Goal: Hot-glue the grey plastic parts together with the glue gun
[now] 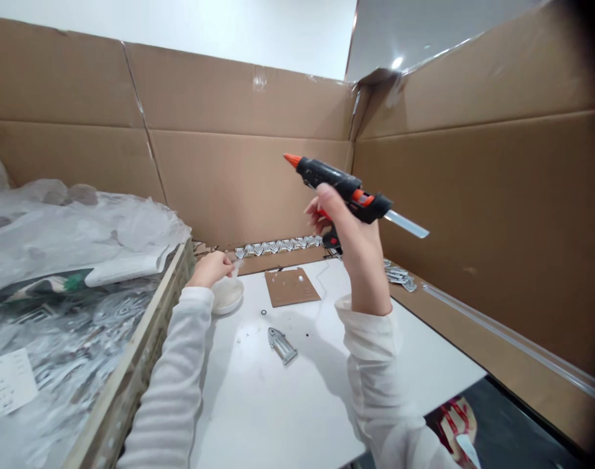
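My right hand point(360, 244) is wrapped round the handle of a black and orange hot glue gun point(329, 176), raised above the table. Its orange nozzle points up and left, and a clear glue stick point(407, 223) juts from its back end. Over a small white bowl point(228, 296), my left hand point(212, 268) is closed in a pinch; a blurred, pale translucent bit shows at its fingertips. A grey metal part point(282, 345) with a pointed end lies on the white board point(258, 404). Near it rests a small dark ring point(263, 312).
A brown cardboard square point(292, 288) with glue blobs lies behind the metal part. Similar parts point(278, 247) line the back edge; more point(399, 276) lie at right. A crate point(146, 339) with plastic-wrapped pieces stands at left. Tall cardboard walls point(249, 176) enclose the table.
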The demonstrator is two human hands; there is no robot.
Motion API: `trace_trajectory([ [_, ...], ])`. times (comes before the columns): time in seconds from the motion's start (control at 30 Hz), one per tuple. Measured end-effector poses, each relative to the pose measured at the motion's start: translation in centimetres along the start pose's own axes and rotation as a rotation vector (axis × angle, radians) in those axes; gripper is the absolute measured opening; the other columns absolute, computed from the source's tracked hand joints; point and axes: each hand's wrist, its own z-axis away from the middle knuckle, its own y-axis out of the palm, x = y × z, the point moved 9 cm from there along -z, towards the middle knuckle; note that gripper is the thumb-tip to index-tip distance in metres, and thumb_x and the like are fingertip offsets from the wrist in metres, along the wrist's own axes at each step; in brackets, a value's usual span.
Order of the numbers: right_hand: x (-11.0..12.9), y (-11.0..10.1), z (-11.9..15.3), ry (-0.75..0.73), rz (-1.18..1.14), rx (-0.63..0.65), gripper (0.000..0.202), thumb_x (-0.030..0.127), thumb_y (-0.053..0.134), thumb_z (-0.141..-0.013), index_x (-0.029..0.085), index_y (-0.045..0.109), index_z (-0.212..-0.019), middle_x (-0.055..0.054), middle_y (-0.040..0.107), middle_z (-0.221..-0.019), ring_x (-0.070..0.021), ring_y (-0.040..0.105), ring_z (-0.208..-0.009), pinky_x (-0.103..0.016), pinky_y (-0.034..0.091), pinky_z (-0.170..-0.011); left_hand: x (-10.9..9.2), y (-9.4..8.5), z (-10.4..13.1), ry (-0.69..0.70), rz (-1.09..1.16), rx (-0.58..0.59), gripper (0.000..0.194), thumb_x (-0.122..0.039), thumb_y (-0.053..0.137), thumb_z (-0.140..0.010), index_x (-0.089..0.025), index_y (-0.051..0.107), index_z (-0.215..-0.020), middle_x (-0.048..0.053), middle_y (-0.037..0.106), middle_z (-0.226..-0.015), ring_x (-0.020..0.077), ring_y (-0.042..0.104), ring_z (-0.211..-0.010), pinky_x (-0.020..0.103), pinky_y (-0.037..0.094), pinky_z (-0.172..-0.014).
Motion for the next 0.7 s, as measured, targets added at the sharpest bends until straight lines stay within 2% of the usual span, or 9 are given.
trace_trajectory([
  [0.07, -0.2, 0.7, 0.0, 0.007, 0.042, 0.055, 0.035, 0.052, 0.063, -0.075, 0.018, 0.060, -0.079, -0.003, 0.058, -0.071, -0.0131, 0.052, -0.062, -0.028, 0.041, -0.058, -1.0, -1.9, 0.9, 0.040, 0.067, -0.061, 0.020, -0.029, 0.055, -0.076, -0.020, 0.070, -0.066, 0.001, 0.070, -0.072, 0.0171, 0.063, -0.071, 0.022, 0.038, -0.058],
  [0.13, -0.3, 1.5, 0.1, 0.008, 0.089, 0.129, 0.032, 0.050, 0.063, -0.076, 0.018, 0.060, -0.081, -0.002, 0.059, -0.072, -0.0130, 0.052, -0.064, -0.028, 0.040, -0.059, -1.4, -2.8, 1.5, 0.043, 0.069, -0.083, 0.018, -0.025, 0.056, -0.073, -0.020, 0.070, -0.063, 0.000, 0.070, -0.071, 0.0167, 0.062, -0.071, 0.022, 0.036, -0.056],
  [0.2, -0.4, 2.1, 0.1, 0.013, 0.127, 0.182, 0.031, 0.049, 0.062, -0.077, 0.018, 0.058, -0.078, -0.002, 0.058, -0.072, -0.0134, 0.052, -0.065, -0.028, 0.038, -0.059, -1.0, -2.4, 1.4, 0.019, 0.038, -0.053, 0.015, -0.021, 0.058, -0.070, -0.020, 0.070, -0.062, 0.000, 0.070, -0.073, 0.0175, 0.062, -0.073, 0.023, 0.035, -0.055],
  [0.37, -0.1, 2.7, 0.3, 0.018, 0.162, 0.207, 0.030, 0.046, 0.064, -0.075, 0.019, 0.053, -0.076, 0.000, 0.055, -0.069, -0.0137, 0.050, -0.064, -0.028, 0.036, -0.058, 1.2, 0.3, -0.1, -0.026, 0.056, 0.013, 0.012, -0.017, 0.059, -0.065, -0.021, 0.069, -0.069, 0.000, 0.069, -0.077, 0.0186, 0.062, -0.077, 0.024, 0.037, -0.058],
  [0.47, -0.1, 3.1, 0.3, -0.008, 0.167, 0.219, 0.026, 0.042, 0.063, -0.074, 0.019, 0.050, -0.073, 0.001, 0.052, -0.068, -0.0124, 0.047, -0.062, -0.027, 0.035, -0.058, 1.6, 0.1, -0.2, -0.041, 0.070, -0.016, 0.009, -0.016, 0.058, -0.065, -0.019, 0.066, -0.070, 0.001, 0.068, -0.074, 0.0193, 0.062, -0.074, 0.025, 0.039, -0.060],
  [0.53, -0.4, 3.7, 0.2, -0.037, 0.164, 0.253, 0.022, 0.038, 0.061, -0.075, 0.020, 0.049, -0.072, 0.001, 0.051, -0.069, -0.0118, 0.045, -0.062, -0.026, 0.035, -0.059, 0.5, -1.1, 0.4, 0.009, 0.192, -0.062, 0.004, -0.019, 0.058, -0.068, -0.017, 0.062, -0.069, 0.002, 0.066, -0.073, 0.0186, 0.060, -0.070, 0.025, 0.040, -0.060],
  [0.57, -0.6, 4.0, 0.2, -0.057, 0.162, 0.275, 0.020, 0.036, 0.060, -0.075, 0.020, 0.049, -0.073, 0.002, 0.052, -0.070, -0.0118, 0.044, -0.063, -0.026, 0.036, -0.060, -0.7, -2.0, 1.0, 0.072, 0.325, -0.085, 0.006, -0.022, 0.059, -0.069, -0.016, 0.060, -0.070, 0.003, 0.066, -0.073, 0.0176, 0.060, -0.069, 0.025, 0.040, -0.060],
  [0.63, -1.0, 4.6, 0.0, -0.103, 0.164, 0.300, 0.017, 0.034, 0.059, -0.075, 0.020, 0.050, -0.075, 0.002, 0.052, -0.071, -0.0121, 0.045, -0.064, -0.025, 0.037, -0.062, -3.9, -4.3, 2.7, 0.257, 0.716, -0.115, 0.014, -0.030, 0.060, -0.072, -0.016, 0.056, -0.074, 0.003, 0.066, -0.075, 0.0148, 0.058, -0.067, 0.024, 0.041, -0.059],
  [0.7, -1.3, 4.6, -0.3, -0.140, 0.168, 0.264, 0.018, 0.036, 0.060, -0.076, 0.021, 0.050, -0.077, 0.001, 0.053, -0.073, -0.0125, 0.046, -0.065, -0.025, 0.038, -0.063, -7.1, -6.5, 4.9, 0.432, 1.072, -0.126, 0.022, -0.035, 0.064, -0.072, -0.016, 0.055, -0.077, 0.002, 0.065, -0.077, 0.0121, 0.057, -0.067, 0.022, 0.042, -0.061],
])
